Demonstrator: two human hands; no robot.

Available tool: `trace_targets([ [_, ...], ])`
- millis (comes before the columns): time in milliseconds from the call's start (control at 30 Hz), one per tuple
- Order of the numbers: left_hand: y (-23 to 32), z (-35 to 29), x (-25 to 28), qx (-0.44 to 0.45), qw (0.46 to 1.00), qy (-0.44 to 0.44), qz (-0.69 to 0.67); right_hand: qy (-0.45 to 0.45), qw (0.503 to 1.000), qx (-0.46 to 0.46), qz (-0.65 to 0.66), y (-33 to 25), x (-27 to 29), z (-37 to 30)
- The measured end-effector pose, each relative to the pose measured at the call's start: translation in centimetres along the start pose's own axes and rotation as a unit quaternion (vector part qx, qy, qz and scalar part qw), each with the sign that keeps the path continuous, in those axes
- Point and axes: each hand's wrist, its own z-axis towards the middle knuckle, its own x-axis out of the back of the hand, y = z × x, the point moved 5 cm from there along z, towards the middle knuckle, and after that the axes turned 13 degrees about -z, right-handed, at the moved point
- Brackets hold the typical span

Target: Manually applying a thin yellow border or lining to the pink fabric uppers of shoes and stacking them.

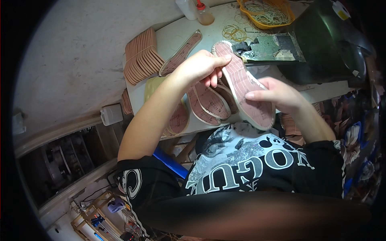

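Observation:
Both my hands hold a pink insole (245,80) with a whitish rim and fine lines across its face, tilted in front of my chest. My left hand (203,68) pinches its edge near the narrow far end, thumb on top. My right hand (279,94) grips the wider near part, thumb flat on the face and fingers behind the edge. The far end is close to the dark metal head of a green machine (273,49); whether they touch I cannot tell. Below my left hand, several similar pink insoles (213,100) overlap on the white table (177,36).
Left of my left arm stands a stack of pink soles (140,56), with a single insole (183,52) beside it. At the back are a red-capped bottle (205,15), loose yellowish bands (234,33) and a yellow basket (267,25) of cords. A dark machine body (325,44) fills the right.

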Motion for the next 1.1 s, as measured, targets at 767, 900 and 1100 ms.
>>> trace_targets([
  [767,-12.1,-6.4,7.3,-0.248,0.873,0.421,0.004,0.042,0.990,0.102,-0.087,2.9,-6.2,6.2],
  [900,-18.1,-9.2,3.5,-0.089,0.776,0.489,0.387,0.195,0.810,0.220,-0.508,4.6,-7.1,6.8],
  [1100,-18.9,-10.8,1.8,-0.072,0.740,0.520,0.419,0.145,0.795,0.205,-0.552,4.6,-7.5,5.7],
])
